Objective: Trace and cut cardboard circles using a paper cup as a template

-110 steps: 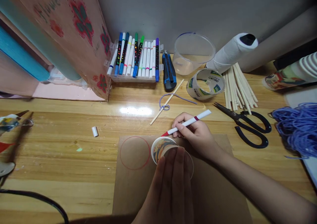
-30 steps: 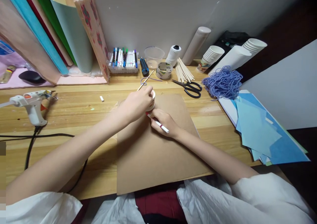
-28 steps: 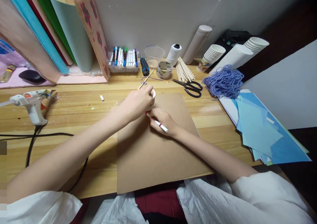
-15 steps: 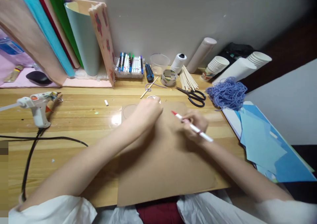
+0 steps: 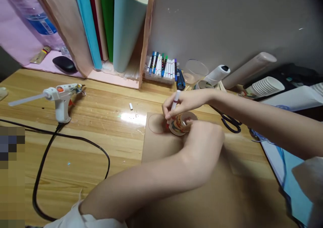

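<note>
Pinching marker (image 5: 176, 100): right fingers (image 5: 166, 106). Left fingers (image 5: 191, 123) on cup (image 5: 178, 125), grip unclear. Forearm (image 5: 264, 118) overlaps scissors (image 5: 234, 131).

Drawing around a paper cup on cardboard

The left hand (image 5: 203, 135) holds the printed paper cup (image 5: 178, 124) against the brown cardboard (image 5: 161, 147), while the right hand (image 5: 176, 105) grips a white marker (image 5: 176, 100), its red tip beside the rim; a drawn circle (image 5: 148, 125) lies just left of the cup.

A white glue gun (image 5: 62, 102) at left on the tabletop (image 5: 88, 160), its black cable (image 5: 34, 197) looping nearer; a black mouse (image 5: 64, 64) at far left on a pink board (image 5: 46, 66); a utility knife (image 5: 180, 80) far, left of a clear tub (image 5: 195, 70).
</note>
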Available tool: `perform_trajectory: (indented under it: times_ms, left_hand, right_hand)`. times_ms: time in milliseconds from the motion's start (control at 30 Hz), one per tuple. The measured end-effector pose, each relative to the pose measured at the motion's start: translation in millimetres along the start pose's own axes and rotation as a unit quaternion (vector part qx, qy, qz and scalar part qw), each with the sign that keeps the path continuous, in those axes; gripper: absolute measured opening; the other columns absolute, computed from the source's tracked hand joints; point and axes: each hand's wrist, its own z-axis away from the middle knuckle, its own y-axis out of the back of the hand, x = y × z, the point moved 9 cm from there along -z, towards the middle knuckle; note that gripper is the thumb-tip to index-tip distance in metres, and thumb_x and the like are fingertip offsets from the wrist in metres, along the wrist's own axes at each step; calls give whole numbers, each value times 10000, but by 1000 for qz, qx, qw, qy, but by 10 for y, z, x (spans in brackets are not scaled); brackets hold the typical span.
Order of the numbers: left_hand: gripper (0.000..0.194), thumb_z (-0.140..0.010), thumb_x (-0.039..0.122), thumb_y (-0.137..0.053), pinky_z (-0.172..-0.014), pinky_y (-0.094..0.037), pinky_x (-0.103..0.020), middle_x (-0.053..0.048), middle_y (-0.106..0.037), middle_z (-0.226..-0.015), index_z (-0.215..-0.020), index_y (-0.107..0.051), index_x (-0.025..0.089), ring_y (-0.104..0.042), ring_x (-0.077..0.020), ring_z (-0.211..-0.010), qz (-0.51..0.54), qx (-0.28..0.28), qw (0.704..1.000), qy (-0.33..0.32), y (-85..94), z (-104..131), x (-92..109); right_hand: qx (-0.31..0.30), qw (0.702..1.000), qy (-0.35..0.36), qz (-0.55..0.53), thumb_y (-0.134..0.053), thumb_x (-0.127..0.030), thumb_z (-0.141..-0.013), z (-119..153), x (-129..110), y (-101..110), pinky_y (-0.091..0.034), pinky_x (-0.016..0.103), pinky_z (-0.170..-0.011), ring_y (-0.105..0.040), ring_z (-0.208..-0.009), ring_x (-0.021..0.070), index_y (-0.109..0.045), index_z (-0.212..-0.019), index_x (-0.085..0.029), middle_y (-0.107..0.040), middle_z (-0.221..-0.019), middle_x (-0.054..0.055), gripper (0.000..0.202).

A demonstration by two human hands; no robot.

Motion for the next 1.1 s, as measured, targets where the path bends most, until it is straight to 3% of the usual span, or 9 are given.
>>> perform_trajectory:
  times_ms: [167,333,600,833,1100]
  left_hand:
    - [189,-801,20,-478,-492,-453,-277,-116,-646,-690,-785,-667,30,-646,-239,-637,-8,-41,999,1,-8,47,-15]
    - [213,-842,87,-479,-547,-466,-302,-126,-648,-713,-868,-682,28,-650,-257,-683,1,-52,999,-2,33,92,-29]
    - [223,-823,98,-493,-508,-435,-289,-157,-666,-756,-888,-696,35,-641,-265,-679,3,-63,998,-21,-40,66,12]
    - [132,-778,52,-536,-467,-392,-250,-50,-567,-585,-757,-666,59,-567,-182,-551,42,-63,997,-19,-62,51,17]
    - [178,-774,33,-551,-474,-375,-250,-19,-511,-539,-608,-585,87,-538,-155,-506,46,-49,998,0,-61,6,-13]
  right_hand:
    - [-103,993,-60,15,-599,-455,-816,-145,222,-235,-438,225,-630,-558,-647,106,-655,-718,-126,-651,-693,17,348]
    - [-147,985,-81,40,-508,-503,-864,-206,342,-297,-416,226,-661,-540,-683,111,-614,-754,-121,-642,-740,28,411]
    - [-152,981,-102,64,-498,-472,-879,-213,389,-326,-411,221,-650,-524,-651,98,-617,-750,-120,-621,-703,10,394]
    - [-167,981,-92,28,-522,-387,-877,-235,437,-366,-421,216,-657,-544,-655,96,-543,-677,-139,-591,-662,-12,319]
    - [-141,987,-76,2,-529,-419,-877,-229,484,-271,-424,222,-664,-546,-667,97,-547,-694,-137,-610,-698,2,336]
